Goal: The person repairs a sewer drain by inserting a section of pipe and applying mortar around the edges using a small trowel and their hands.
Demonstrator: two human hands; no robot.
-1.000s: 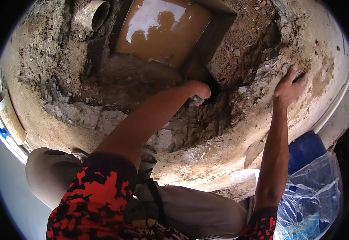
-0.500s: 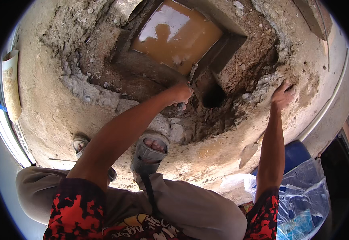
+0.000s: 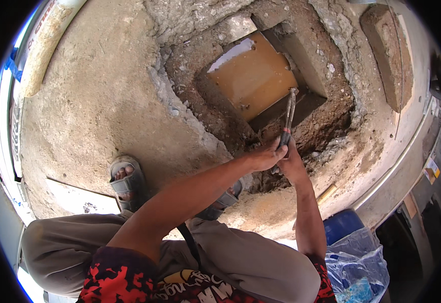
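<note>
My left hand (image 3: 270, 155) and my right hand (image 3: 291, 162) are close together, closed on the dark, red-banded handle of a long metal tool (image 3: 289, 113), perhaps pliers or a bar. It points away from me, its far end at the lower right edge of the muddy brown water (image 3: 245, 70) in the square concrete-walled pit (image 3: 306, 60). Broken concrete and dug soil (image 3: 331, 116) surround the pit. The near part of the hole is partly hidden by my hands and forearms.
My sandalled foot (image 3: 127, 182) rests left of the hole. A large pale pipe (image 3: 46, 45) lies at the upper left, a long narrow slab or trough (image 3: 382, 55) at the upper right. A blue plastic container (image 3: 341, 224) and clear plastic sheeting (image 3: 357, 262) sit at my lower right.
My right hand has left the hole's right rim and joined my left on the tool, which now points up toward the water. The view has shifted, showing more floor on the left.
</note>
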